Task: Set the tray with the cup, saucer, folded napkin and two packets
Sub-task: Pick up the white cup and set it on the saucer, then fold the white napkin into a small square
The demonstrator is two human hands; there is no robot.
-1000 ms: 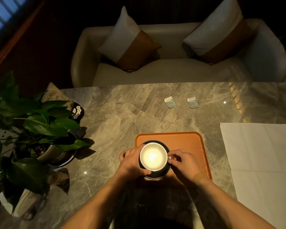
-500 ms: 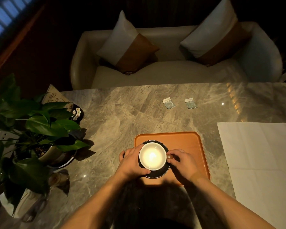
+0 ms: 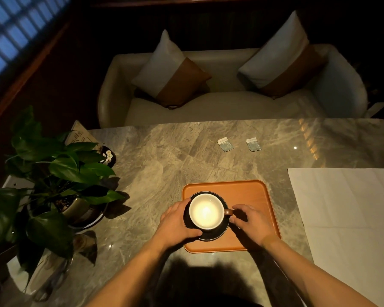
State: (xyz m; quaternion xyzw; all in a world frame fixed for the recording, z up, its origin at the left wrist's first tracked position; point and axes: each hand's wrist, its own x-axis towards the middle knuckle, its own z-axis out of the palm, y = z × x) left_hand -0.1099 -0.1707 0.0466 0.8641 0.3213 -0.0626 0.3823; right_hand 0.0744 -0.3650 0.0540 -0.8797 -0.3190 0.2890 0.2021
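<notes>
Head | left hand [image 3: 177, 222] cups cup [image 3: 206, 211] | right hand [image 3: 252, 223] fingers curled by handle, contact unclear

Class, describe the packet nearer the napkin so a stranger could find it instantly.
Start at the marble table. Beyond the orange tray, two small packets lie side by side. Choose the right packet, nearer the white napkin than the left packet.
</notes>
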